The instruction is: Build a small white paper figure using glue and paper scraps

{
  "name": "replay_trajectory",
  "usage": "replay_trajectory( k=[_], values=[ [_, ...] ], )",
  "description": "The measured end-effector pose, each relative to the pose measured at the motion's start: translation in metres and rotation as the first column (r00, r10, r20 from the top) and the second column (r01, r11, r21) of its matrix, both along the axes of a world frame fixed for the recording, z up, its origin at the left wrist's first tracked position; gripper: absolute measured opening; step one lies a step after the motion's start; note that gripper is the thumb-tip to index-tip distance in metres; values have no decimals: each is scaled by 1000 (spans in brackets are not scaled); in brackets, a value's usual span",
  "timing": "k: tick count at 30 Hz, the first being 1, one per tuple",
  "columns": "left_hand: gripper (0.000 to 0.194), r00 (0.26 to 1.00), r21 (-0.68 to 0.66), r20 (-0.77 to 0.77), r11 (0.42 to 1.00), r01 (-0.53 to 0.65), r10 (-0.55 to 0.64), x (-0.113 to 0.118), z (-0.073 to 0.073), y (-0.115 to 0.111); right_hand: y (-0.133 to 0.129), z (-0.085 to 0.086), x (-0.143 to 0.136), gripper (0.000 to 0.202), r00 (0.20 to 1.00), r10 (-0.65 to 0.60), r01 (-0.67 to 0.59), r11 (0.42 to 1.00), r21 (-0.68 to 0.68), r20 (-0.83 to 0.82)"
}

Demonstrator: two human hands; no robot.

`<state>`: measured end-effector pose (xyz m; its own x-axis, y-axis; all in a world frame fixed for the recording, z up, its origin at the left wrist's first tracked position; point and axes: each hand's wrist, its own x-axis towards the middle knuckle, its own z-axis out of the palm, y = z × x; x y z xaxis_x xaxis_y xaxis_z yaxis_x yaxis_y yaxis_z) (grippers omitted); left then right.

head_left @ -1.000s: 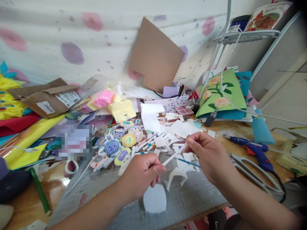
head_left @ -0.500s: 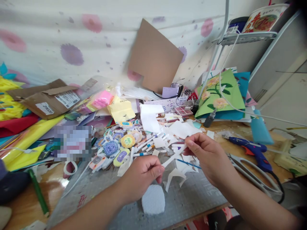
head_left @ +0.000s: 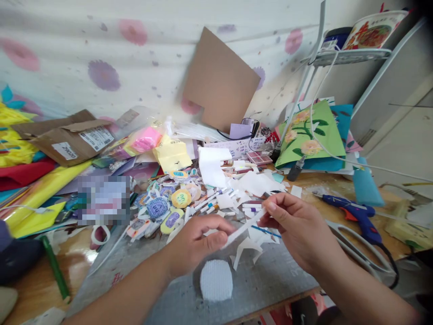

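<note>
A narrow white paper strip (head_left: 246, 228) stretches slantwise between my two hands, above the cutting mat. My right hand (head_left: 294, 225) pinches its upper end between thumb and fingers. At the lower end, my left hand (head_left: 199, 241) has its thumb and curled fingers loosely around the strip, with a gap showing between thumb and index finger. Below the hands lies a pale, ribbed, rounded-square piece (head_left: 216, 280) on the grey mat (head_left: 176, 298). White paper scraps (head_left: 248, 250) and a thin blue stick (head_left: 267, 231) sit just behind the strip.
Decorated oval and round pieces (head_left: 157, 207) and several markers (head_left: 211, 203) are heaped behind my left hand. To the right are a blue glue gun (head_left: 352, 205) and grey-handled scissors (head_left: 358, 248). A cardboard box (head_left: 67, 140) and a brown board (head_left: 221, 81) stand farther back.
My left hand's pinch has loosened, its thumb and fingers now further apart at the strip's lower end. The strip's lower end sits slightly further left and lower. My right hand keeps its pinch.
</note>
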<state>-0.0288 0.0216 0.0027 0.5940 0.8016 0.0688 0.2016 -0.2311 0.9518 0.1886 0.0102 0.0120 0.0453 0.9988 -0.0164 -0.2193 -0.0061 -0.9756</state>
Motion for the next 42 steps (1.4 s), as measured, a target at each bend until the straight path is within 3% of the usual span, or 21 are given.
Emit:
replay_trajectory(
  k=[4, 9, 12, 19, 26, 34, 38, 42],
  values=[
    [52, 990, -128, 141, 992, -4, 22, 1, 0, -2, -8, 4, -10, 21, 998, 55, -55, 998, -10, -28],
    [30, 965, -268, 223, 960, -77, 140, 13, -2, -12, -11, 0, -25, 17, 997, 65, -68, 997, -45, -50],
    [17, 963, -278, 195, 952, -128, 186, 16, 1, -15, -12, -4, -29, 15, 996, 77, -80, 996, -41, -50],
    [15, 964, -270, 163, 949, -161, 210, 14, 4, -12, -13, -3, -25, 27, 972, 196, -208, 975, -84, -129],
    [20, 985, -298, 80, 946, -125, 155, 14, -1, -11, -4, -11, -26, 26, 973, 179, -178, 984, -14, 146],
    [24, 997, -444, 30, 894, -50, 71, 13, -4, -8, 2, -4, 0, 25, 974, 99, -109, 993, 39, 203],
    [19, 998, -331, -50, 942, -52, 37, 11, 2, -7, -1, -4, 6, 21, 963, 29, -60, 993, 105, 270],
    [20, 995, -219, -89, 976, 13, -33, 5, 4, -1, -4, -7, 6, 20, 982, -7, -16, 992, 124, 187]
  ],
)
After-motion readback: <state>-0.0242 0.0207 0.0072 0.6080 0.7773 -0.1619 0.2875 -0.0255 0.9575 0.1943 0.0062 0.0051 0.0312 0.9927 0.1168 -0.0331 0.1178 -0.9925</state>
